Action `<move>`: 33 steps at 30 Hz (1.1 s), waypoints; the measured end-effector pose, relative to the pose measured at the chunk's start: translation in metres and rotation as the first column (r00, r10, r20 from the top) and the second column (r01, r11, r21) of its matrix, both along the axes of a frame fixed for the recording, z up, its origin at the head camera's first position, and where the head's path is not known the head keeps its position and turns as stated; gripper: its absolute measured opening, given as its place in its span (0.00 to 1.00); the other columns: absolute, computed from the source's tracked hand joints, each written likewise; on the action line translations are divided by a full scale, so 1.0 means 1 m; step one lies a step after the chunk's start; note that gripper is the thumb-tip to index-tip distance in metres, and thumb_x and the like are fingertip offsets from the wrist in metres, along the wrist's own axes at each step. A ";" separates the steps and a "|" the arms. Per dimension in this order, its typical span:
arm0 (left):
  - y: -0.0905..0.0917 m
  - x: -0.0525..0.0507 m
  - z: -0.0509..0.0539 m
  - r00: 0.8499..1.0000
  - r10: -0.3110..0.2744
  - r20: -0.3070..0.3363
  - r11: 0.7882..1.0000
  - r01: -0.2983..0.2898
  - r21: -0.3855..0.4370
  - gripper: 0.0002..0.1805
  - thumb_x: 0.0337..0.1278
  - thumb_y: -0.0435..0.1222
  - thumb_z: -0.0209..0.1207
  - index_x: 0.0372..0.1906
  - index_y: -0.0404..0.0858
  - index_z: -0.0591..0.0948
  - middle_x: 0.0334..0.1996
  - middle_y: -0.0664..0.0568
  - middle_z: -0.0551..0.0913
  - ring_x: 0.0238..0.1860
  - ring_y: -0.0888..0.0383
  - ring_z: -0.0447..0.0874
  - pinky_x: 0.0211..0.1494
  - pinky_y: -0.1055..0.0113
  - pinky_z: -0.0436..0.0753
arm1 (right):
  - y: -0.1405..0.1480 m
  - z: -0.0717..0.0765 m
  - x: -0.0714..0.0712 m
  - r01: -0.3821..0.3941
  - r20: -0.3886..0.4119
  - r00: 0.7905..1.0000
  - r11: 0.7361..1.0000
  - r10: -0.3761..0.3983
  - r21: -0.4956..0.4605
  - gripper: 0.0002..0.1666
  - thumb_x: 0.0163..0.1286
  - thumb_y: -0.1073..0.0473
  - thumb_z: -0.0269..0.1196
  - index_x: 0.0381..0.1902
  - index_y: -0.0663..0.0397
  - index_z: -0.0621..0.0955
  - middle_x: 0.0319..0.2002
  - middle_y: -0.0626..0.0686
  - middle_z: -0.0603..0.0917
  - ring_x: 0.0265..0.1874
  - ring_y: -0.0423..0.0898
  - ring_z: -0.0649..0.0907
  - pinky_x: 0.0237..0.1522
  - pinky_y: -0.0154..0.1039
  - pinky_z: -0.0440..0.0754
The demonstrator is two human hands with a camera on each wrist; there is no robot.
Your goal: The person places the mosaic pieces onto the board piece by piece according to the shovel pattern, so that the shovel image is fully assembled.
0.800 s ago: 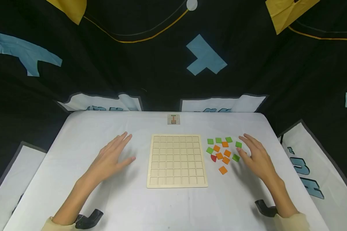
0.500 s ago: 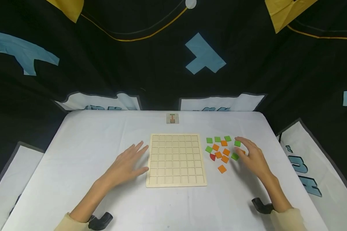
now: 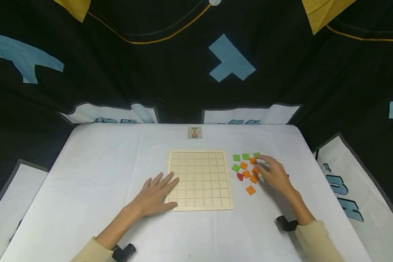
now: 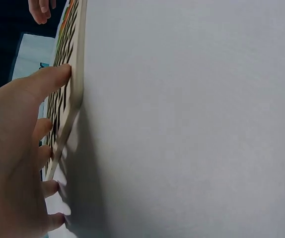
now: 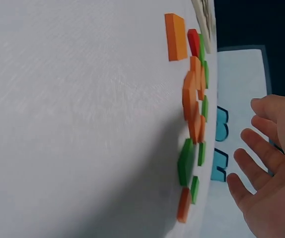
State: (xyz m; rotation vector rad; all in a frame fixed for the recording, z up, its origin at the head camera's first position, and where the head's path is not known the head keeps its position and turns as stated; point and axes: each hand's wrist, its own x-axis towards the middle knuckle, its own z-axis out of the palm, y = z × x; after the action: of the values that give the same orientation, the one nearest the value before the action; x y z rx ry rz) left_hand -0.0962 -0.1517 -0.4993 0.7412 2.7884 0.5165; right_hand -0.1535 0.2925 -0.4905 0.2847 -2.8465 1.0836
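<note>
A square wooden grid board (image 3: 203,182) lies flat on the white table. My left hand (image 3: 155,198) is at its left side, fingers spread over the edge. In the left wrist view, the thumb of my left hand (image 4: 13,129) appears to touch the rim of the board (image 4: 77,84). My right hand (image 3: 275,175) hovers over small loose tiles, fingers loosely bent, partly covering some. Among them are green tiles (image 3: 237,157), orange tiles (image 3: 250,190) and a red rounded piece (image 3: 240,177). The right wrist view has my right hand (image 5: 276,163) above the tiles, holding nothing.
A small card with a printed grid picture (image 3: 194,133) lies at the table's far edge. Behind the white table (image 3: 98,156) hangs a dark curtain (image 3: 134,80) with blue and yellow shapes. A bit of red shows just right of my right hand.
My left hand has moved right, from the bare table onto the board's left edge. My right hand has shifted left over the tiles, uncovering a red bit at its right.
</note>
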 end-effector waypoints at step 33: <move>-0.001 0.001 -0.001 1.000 -0.020 0.007 0.999 0.020 -0.048 0.43 0.65 0.62 0.54 0.78 0.46 0.60 0.79 0.45 0.51 0.77 0.36 0.43 0.71 0.32 0.46 | -0.043 -0.020 -0.059 -0.082 0.105 0.992 0.986 0.067 0.146 0.21 0.66 0.60 0.67 0.56 0.58 0.84 0.57 0.60 0.82 0.60 0.61 0.73 0.64 0.62 0.67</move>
State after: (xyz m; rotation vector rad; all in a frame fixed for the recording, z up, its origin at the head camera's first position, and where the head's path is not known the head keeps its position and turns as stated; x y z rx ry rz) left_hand -0.0950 -0.1532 -0.5006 0.7552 2.7742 0.4462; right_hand -0.2123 0.2495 -0.5103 0.3598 -3.0357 0.9222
